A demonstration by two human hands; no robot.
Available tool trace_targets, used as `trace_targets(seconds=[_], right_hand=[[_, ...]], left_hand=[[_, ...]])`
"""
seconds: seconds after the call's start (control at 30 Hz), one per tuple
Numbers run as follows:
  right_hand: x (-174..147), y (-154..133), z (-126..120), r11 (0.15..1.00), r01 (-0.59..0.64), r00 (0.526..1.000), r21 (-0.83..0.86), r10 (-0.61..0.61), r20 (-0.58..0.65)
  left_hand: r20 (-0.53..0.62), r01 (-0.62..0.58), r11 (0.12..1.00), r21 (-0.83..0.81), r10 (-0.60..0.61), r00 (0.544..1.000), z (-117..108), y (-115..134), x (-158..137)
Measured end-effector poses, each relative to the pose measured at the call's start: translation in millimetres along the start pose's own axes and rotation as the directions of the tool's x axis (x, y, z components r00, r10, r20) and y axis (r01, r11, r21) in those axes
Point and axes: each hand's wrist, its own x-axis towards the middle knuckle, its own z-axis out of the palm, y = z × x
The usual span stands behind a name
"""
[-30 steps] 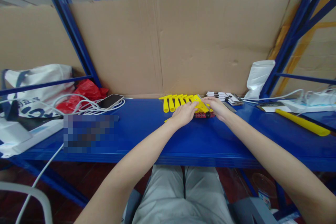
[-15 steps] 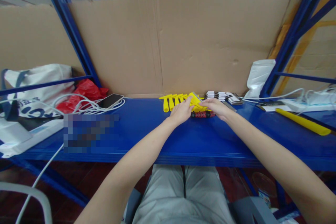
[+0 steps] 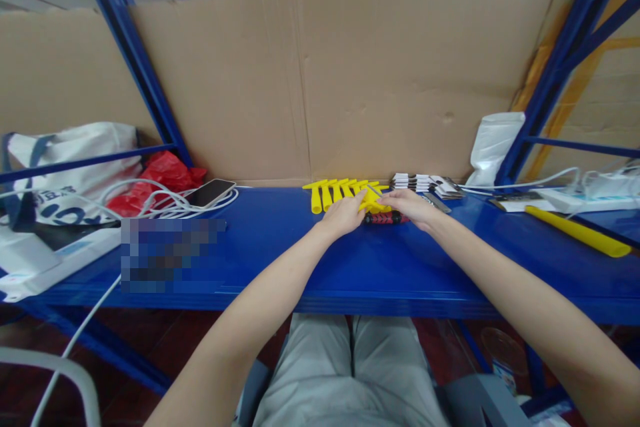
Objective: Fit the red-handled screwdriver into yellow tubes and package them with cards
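Two bare hands meet near the rear edge of the blue tabletop (image 3: pixel 280 247), a little right of its middle, over a yellow tool (image 3: pixel 371 203) with a thin grey strip along one side. The left hand (image 3: pixel 344 215) closes its fingers on the tool's left side; the right hand (image 3: pixel 409 204) pinches it at the right. A red-and-black tool (image 3: pixel 383 218) lies just in front of it, partly hidden by the right hand.

Several more yellow tools (image 3: pixel 327 197) stand side by side along the rear edge, left of the held one. Black-and-white packets (image 3: pixel 413 182) are stacked along that edge to the right.

Toward the left rear corner slumps a white cloth bag (image 3: pixel 85 167), its contents hidden, with a crumpled red plastic bag (image 3: pixel 167 173) beside it. A white pouch (image 3: pixel 493 147) stands upright near the right rear corner; what it contains cannot be told. Below the front edge, toward the right, sits a clear tub (image 3: pixel 504 347), dim, its contents unclear.
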Motion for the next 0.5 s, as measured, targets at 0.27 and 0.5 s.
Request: trace_targets(seconds=[0.27,0.5], right_hand=[[-4,-7,0,0.996,-0.021,1.0,-0.086,0.022,0.009],[6,-6,-37,0.83,0.07,0.962,-0.553,-0.202,-0.182]], left_hand=[[0.023,0.015,0.999,-0.03,-0.014,1.0,1,0,1],[-0.098,0.117,0.954,-0.275,-0.149,0.984,-2,-12,8]])
